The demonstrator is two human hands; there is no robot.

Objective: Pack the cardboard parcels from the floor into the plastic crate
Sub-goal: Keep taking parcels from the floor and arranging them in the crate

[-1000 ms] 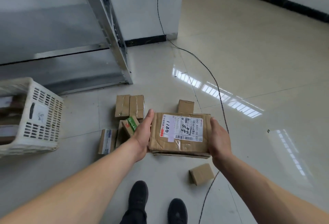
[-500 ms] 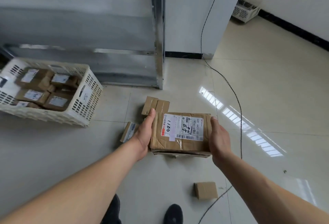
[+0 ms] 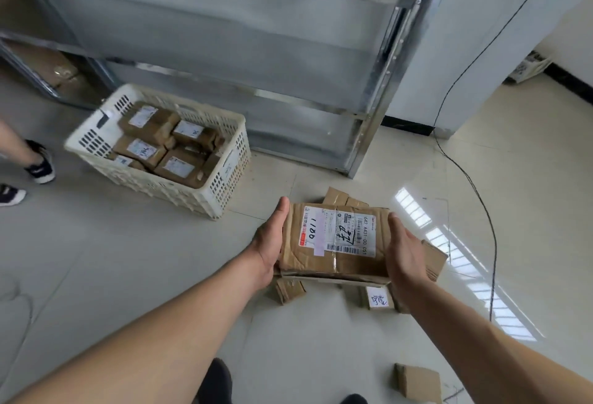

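A flat cardboard parcel [image 3: 333, 243] with a white shipping label is held above the floor between both hands. My left hand [image 3: 271, 240] grips its left edge, thumb on top. My right hand [image 3: 406, 249] grips its right edge. The white plastic crate [image 3: 221, 185] stands on the floor to the upper left and holds several labelled parcels [image 3: 150, 123]. More small parcels lie on the floor under and around the held one: one with a handwritten label [image 3: 378, 299], one at the left [image 3: 288, 289], one behind [image 3: 338, 196] and one near my feet [image 3: 417, 382].
Metal shelving [image 3: 378, 108] rises right behind the crate. A black cable [image 3: 481, 204] runs down the wall and across the tiles on the right. Another person's shoes [image 3: 40, 166] stand at the left edge. My own shoe [image 3: 215, 381] shows at the bottom.
The view has swung left, bringing the crate from the far left towards the middle. Both hands keep the same hold on the parcel. Another person's feet have come into sight.
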